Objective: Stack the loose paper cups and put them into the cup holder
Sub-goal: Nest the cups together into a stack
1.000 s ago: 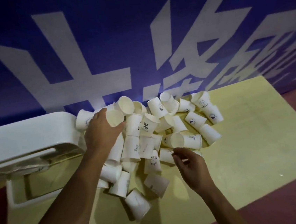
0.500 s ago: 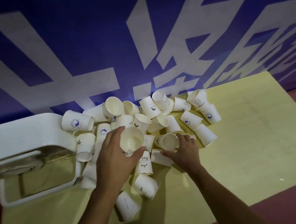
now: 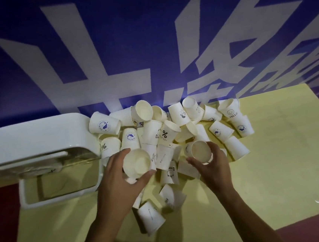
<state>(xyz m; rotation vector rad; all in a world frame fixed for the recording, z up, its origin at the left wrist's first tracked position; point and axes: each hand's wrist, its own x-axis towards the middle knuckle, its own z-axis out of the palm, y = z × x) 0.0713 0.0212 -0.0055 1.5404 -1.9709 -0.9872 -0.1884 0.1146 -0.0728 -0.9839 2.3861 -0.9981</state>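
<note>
Gripping one cup [image 3: 136,162] in the left hand [image 3: 119,182], mouth up, and a second cup [image 3: 200,152] in the right hand [image 3: 216,166], just to its right, not touching. Looks like nesting time. Got the cup holder [image 3: 38,137] left of the left hand, loose pile [image 3: 175,131] just beyond both.

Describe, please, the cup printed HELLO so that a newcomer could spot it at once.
Find the yellow table below the blue banner, then the pile of paper cups on it. At the pile's far right corner lies the HELLO cup, alone in bearing a smiley face above that word.
</note>
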